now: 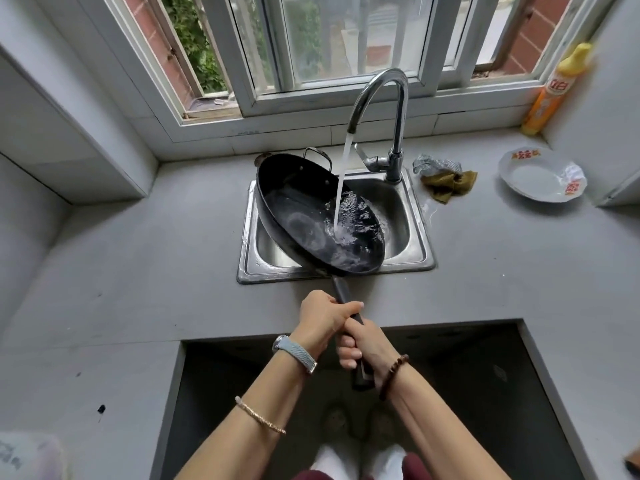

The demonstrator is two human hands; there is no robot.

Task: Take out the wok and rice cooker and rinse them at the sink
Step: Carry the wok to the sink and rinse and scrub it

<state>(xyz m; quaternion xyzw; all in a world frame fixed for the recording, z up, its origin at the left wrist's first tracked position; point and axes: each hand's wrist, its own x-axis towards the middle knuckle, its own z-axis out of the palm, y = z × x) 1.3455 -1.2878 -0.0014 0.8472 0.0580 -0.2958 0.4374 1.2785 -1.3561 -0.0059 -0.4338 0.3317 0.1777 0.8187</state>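
Wok [311, 216] tilted over sink [420, 251], tap [381, 109] water striking inside | left hand [323, 318] clenched on handle [341, 289] | right hand [369, 342] clenched behind it

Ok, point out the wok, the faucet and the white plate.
wok [298, 216]: head view, dark inner wall.
faucet [398, 109]: head view, curved neck.
white plate [530, 178]: head view, bare centre.
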